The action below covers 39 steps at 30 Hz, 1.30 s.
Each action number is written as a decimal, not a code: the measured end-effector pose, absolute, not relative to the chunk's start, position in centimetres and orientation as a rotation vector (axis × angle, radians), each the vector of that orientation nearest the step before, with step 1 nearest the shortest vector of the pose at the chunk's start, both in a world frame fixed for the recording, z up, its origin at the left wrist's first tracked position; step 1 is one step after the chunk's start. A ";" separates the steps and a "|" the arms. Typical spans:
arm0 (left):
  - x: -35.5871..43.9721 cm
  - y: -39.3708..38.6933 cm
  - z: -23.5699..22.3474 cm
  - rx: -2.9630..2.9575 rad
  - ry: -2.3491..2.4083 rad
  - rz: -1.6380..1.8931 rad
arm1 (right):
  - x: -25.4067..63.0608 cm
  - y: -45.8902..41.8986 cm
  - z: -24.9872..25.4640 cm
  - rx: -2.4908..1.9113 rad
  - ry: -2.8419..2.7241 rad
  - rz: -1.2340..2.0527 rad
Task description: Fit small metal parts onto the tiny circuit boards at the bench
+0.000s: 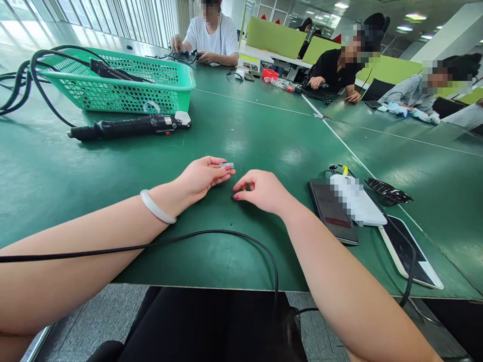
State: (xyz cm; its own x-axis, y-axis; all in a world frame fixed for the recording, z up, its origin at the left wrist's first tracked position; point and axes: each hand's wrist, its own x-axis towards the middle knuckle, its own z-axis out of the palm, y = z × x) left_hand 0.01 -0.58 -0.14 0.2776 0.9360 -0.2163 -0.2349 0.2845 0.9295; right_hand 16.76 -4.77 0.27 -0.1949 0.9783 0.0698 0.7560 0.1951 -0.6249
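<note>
Between the thumb and fingers of my left hand (206, 176) is a small clear and silvery piece (227, 165), like a see-through connector; its exact kind is too small to tell. A pale bangle (157, 206) circles that wrist. My right hand (262, 191) is just to the right, a little apart, with thumb and forefinger pinched close above the table. A tiny dark bit (234, 197) shows at those fingertips, too small to name. Across my left forearm and in front of both hands runs a black cable (211, 232).
Beyond my left hand lies a black electric screwdriver (128, 126) beside a green basket (124, 83) holding cables. At right are a dark phone (332, 211), a white device (354, 198), a white-edged phone (409, 251) and a black clip-like object (388, 192). Several people sit around the green table (256, 120).
</note>
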 end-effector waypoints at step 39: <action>0.0 -1.4 0.8 1.098 0.916 0.882 | 16.1 -5.0 0.3 -1.414 -1.996 -0.071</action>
State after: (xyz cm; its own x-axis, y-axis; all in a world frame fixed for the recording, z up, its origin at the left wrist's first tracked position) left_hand -0.02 -1.40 0.79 0.3642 0.9172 -0.1617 -0.1266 0.2207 0.9671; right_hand 16.10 -4.99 0.31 -0.1784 0.8148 0.5516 0.8520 0.4083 -0.3277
